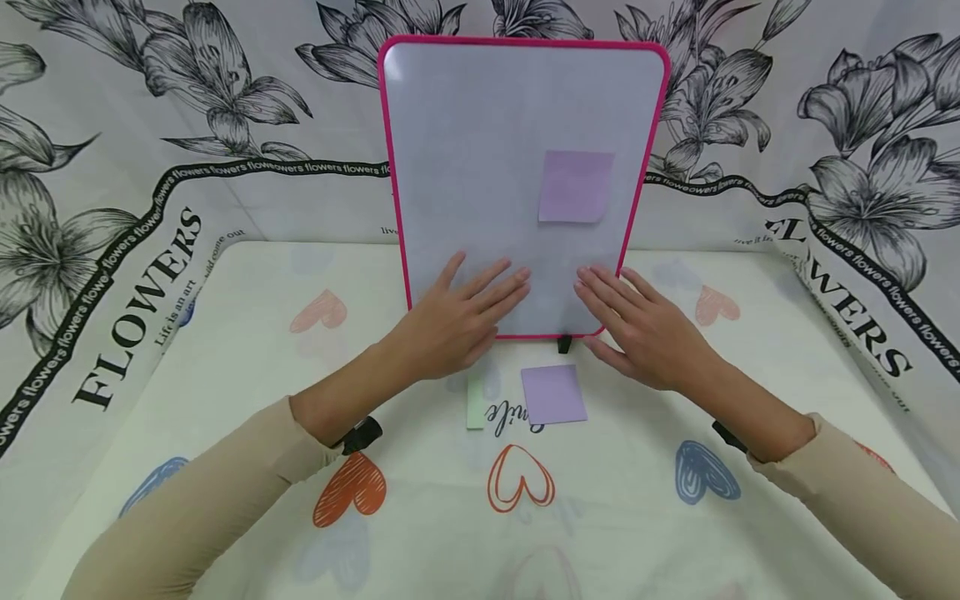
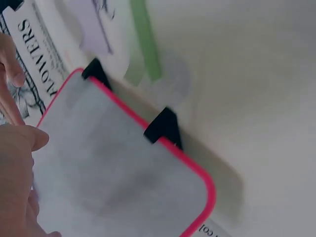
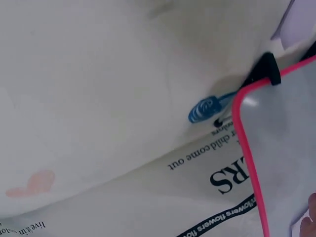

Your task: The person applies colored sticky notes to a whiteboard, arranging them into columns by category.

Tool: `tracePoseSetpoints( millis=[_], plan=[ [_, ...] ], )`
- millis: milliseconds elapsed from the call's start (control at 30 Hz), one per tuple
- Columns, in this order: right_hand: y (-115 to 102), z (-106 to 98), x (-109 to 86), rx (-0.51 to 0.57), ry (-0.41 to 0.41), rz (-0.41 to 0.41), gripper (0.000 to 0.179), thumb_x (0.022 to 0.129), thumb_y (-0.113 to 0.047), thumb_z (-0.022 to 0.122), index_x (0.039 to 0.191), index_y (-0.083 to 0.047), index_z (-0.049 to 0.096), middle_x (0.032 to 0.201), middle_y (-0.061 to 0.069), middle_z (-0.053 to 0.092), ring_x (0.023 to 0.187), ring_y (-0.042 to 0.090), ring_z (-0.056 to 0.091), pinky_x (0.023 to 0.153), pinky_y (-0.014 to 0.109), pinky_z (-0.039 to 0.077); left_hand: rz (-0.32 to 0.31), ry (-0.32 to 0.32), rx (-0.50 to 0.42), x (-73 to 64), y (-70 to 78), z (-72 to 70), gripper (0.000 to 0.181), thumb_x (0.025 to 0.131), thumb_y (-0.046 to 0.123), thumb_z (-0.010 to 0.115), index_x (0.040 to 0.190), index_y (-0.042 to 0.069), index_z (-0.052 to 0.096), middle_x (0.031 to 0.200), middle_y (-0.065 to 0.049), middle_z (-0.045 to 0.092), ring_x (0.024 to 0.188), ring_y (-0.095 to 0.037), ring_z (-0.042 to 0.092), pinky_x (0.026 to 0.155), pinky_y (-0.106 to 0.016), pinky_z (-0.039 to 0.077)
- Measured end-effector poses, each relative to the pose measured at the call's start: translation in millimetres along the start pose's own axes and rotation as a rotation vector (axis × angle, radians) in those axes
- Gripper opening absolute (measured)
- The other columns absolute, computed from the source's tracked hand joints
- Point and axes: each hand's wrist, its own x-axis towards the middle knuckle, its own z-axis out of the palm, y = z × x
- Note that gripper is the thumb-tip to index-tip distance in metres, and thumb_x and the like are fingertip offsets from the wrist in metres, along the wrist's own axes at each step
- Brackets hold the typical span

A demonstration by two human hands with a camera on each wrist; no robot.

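Note:
A whiteboard (image 1: 480, 150) with a pink frame stands upright, leaning back, on black feet (image 2: 165, 128) that clip its lower edge. A purple sticky note (image 1: 577, 187) is on the right half of its surface. My left hand (image 1: 468, 321) lies over the lower left of the board, fingers straight and spread. My right hand (image 1: 645, 329) is over the lower right corner, fingers straight, thumb just below the frame. Neither hand holds anything. Only part of the left hand and a few right fingertips (image 3: 309, 224) show in the wrist views.
On the table (image 1: 420, 533) before the board lie a purple sticky note pad (image 1: 554, 394) and a narrow green strip (image 1: 476, 404), beside printed lettering. Behind the board hangs a white cloth (image 1: 315, 200) printed with flowers. Hearts are printed on the table cover.

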Motion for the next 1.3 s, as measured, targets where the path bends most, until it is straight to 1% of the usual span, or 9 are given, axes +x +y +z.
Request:
tracePoseSetpoints(
  millis=[67,133,267,367,500,667,933,1067,1300],
  plan=[
    [-7,3,-6.9,0.055,-0.032,0.006,0.067,0.105,-0.048,0.035,0.148,0.003,0.042,0.155,0.018,0.039,0.144,0.033,0.035,0.117,0.051,0.026,0.027,-0.033,-0.030,-5.8,7.2,3.5,0.064,0.100,0.034,0.052,0.157,0.013,0.031,0.164,-0.001,0.023,0.152,-0.022,0.016,0.117,-0.059,0.016],
    [-15,6,-13.4,0.121,-0.063,0.014,0.066,0.103,-0.046,0.047,0.148,0.003,0.043,0.154,0.018,0.041,0.142,0.033,0.038,0.116,0.050,0.028,0.055,-0.066,-0.058,-10.2,14.1,6.1,0.063,0.100,0.035,0.052,0.157,0.014,0.033,0.164,-0.001,0.025,0.152,-0.022,0.017,0.117,-0.059,0.017],
    [-31,14,-23.9,0.263,-0.115,0.034,0.069,0.090,-0.036,0.072,0.144,0.002,0.050,0.149,0.016,0.048,0.137,0.033,0.046,0.111,0.051,0.036,0.095,-0.152,-0.100,-17.4,25.7,11.6,0.062,0.100,0.037,0.050,0.156,0.016,0.034,0.163,0.001,0.026,0.151,-0.021,0.019,0.117,-0.057,0.019],
    [-41,18,-28.6,0.358,-0.164,0.069,0.071,0.083,-0.032,0.081,0.140,-0.001,0.055,0.146,0.014,0.052,0.135,0.032,0.049,0.107,0.051,0.040,0.107,-0.207,-0.136,-20.7,32.7,17.3,0.059,0.101,0.037,0.048,0.156,0.017,0.036,0.162,0.002,0.029,0.150,-0.020,0.022,0.117,-0.056,0.021],
    [-49,23,-31.1,0.419,-0.213,0.109,0.068,0.081,-0.034,0.083,0.137,-0.004,0.059,0.142,0.010,0.057,0.131,0.029,0.053,0.104,0.048,0.045,0.110,-0.262,-0.186,-21.2,40.1,23.8,0.055,0.102,0.035,0.047,0.154,0.018,0.039,0.160,0.003,0.034,0.149,-0.018,0.026,0.116,-0.055,0.023],
    [-55,30,-32.8,0.424,-0.229,0.081,0.060,0.082,-0.030,0.082,0.132,-0.003,0.063,0.136,0.009,0.062,0.126,0.028,0.057,0.102,0.045,0.047,0.118,-0.324,-0.240,-17.9,47.0,29.1,0.052,0.103,0.034,0.046,0.153,0.018,0.042,0.159,0.003,0.036,0.149,-0.018,0.027,0.116,-0.056,0.023],
    [-58,33,-34.6,0.409,-0.197,0.026,0.058,0.081,-0.027,0.083,0.128,0.001,0.064,0.133,0.014,0.062,0.124,0.031,0.059,0.102,0.047,0.046,0.157,-0.352,-0.282,-15.1,53.0,35.8,0.050,0.103,0.027,0.045,0.151,0.016,0.045,0.157,0.002,0.039,0.147,-0.020,0.032,0.114,-0.057,0.027],
    [-59,33,-35.1,0.404,-0.211,0.031,0.057,0.082,-0.028,0.081,0.128,0.001,0.064,0.134,0.014,0.062,0.124,0.031,0.058,0.103,0.047,0.046,0.159,-0.381,-0.284,-14.3,54.9,38.2,0.051,0.103,0.027,0.045,0.153,0.016,0.042,0.158,0.002,0.037,0.148,-0.019,0.030,0.115,-0.056,0.025],
    [-59,32,-35.0,0.400,-0.249,0.055,0.056,0.084,-0.031,0.080,0.128,0.000,0.065,0.134,0.012,0.062,0.126,0.030,0.057,0.104,0.046,0.045,0.161,-0.376,-0.285,-13.7,55.7,40.3,0.050,0.103,0.027,0.046,0.152,0.016,0.044,0.157,0.002,0.040,0.146,-0.020,0.033,0.114,-0.056,0.027]
  ],
)
